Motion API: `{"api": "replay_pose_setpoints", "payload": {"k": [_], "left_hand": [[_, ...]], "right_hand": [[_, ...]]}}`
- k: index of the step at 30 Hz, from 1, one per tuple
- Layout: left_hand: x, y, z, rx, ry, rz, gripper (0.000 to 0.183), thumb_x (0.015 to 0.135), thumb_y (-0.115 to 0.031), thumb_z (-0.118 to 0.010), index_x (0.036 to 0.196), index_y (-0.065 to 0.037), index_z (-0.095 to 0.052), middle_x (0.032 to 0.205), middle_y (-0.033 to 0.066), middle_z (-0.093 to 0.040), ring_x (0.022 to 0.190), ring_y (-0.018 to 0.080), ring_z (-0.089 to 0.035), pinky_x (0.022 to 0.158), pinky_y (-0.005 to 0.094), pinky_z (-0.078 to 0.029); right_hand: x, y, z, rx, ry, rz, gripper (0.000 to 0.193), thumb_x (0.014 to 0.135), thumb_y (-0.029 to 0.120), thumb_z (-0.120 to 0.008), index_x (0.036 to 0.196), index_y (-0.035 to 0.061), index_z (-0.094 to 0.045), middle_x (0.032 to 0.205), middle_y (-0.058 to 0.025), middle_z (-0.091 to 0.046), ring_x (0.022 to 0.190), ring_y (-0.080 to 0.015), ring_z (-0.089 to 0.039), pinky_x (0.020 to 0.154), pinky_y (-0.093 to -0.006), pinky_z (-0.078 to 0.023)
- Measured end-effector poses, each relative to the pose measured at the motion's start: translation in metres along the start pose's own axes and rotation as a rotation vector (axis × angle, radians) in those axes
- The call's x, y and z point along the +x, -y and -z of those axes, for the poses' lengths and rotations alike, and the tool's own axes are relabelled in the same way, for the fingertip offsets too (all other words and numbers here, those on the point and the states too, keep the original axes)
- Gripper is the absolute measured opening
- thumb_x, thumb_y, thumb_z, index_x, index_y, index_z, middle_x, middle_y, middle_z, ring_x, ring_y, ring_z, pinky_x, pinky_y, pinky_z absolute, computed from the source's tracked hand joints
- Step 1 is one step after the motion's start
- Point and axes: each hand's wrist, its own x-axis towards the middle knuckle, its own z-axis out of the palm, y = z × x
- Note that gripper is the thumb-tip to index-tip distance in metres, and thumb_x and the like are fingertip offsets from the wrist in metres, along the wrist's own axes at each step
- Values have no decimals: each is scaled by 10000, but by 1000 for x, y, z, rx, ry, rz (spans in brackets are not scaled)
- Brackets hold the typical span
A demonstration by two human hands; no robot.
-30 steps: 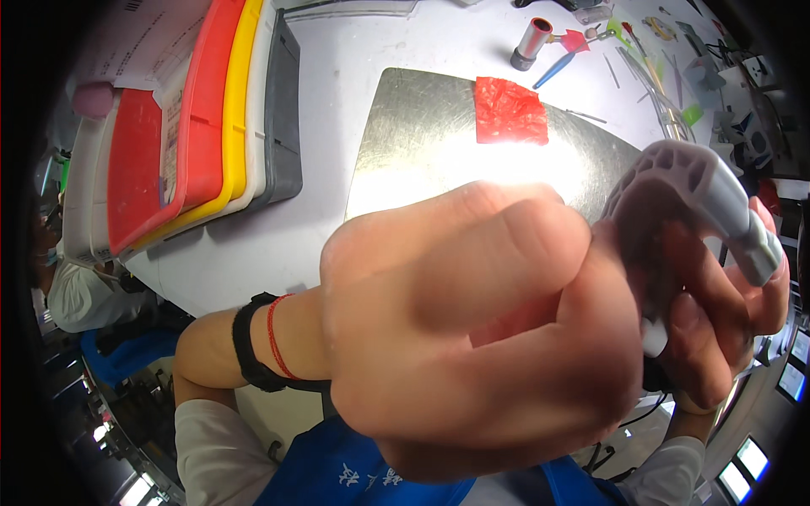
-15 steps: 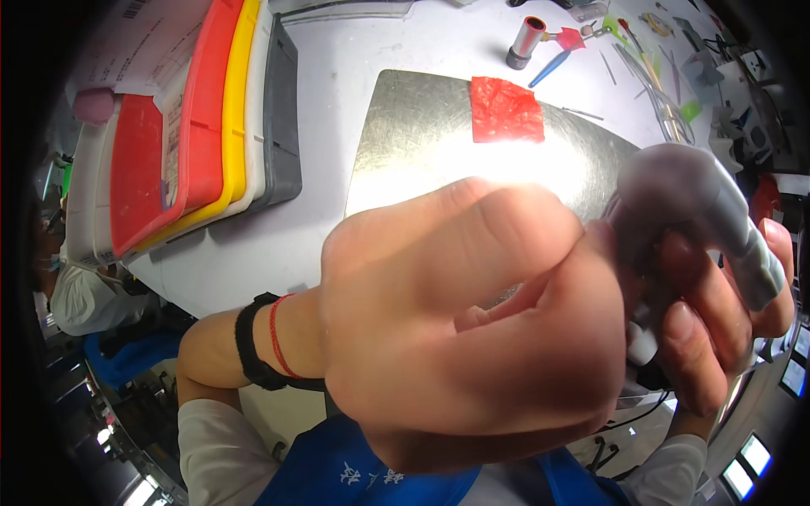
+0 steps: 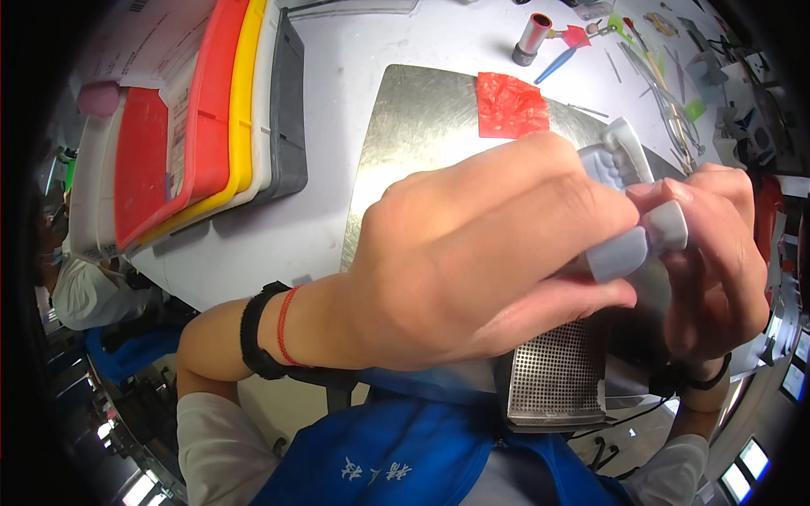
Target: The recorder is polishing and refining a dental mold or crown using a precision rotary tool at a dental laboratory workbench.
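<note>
My left hand (image 3: 472,253) and right hand (image 3: 719,232) both grip the grey dental model (image 3: 618,255), nearer me and rightward of the red sheet (image 3: 511,105). I judge it light, stiff, brittle; I'd pinch thick sides, sparing thin edges.

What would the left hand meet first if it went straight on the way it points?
Beyond the grey piece at its own fingertips, the left hand would likely meet the pale piece by the right hand first; depth is unclear, and the two may be joined.
</note>
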Motion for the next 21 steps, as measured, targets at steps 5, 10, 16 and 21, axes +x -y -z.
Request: {"api": "replay_pose_setpoints", "payload": {"k": [5, 10, 16, 21], "left_hand": [[3, -11, 0, -345, 93, 411, 375, 750, -90, -901, 1031, 17, -677, 869, 91, -691, 698, 153, -678, 657, 281, -555], [-2, -15, 1, -649, 122, 663, 442, 771, 123, -835, 1146, 125, -602, 1065, 206, -715, 988, 232, -734, 860, 346, -635], [4, -15, 4, -884, 34, 915, 506, 787, 141, -811, 1220, 108, -551, 1179, 223, -680, 1061, 254, -715, 927, 365, -616], [12, -15, 7, -984, 63, 1077, 510, 799, 115, -815, 1232, 84, -546, 1208, 211, -672, 1118, 253, -694, 976, 364, -593]], "right_hand": [[1, -1, 10, 88, 25, -73, 390, 1000, 229, -609, 1196, -103, -662, 904, -160, -654, 834, -242, -501, 771, -384, -410], [-1, -1, -3, 221, 71, -246, 477, 990, 288, -608, 1229, -123, -649, 933, -159, -641, 851, -231, -501, 775, -358, -390], [6, -11, 2, 108, 148, -165, 685, 872, 450, -678, 1275, -103, -638, 1135, -177, -591, 989, -254, -538, 894, -381, -423], [9, 3, 1, 64, 168, -231, 765, 726, 425, -753, 1302, -66, -643, 1197, -175, -539, 1076, -277, -565, 961, -384, -448]]}}
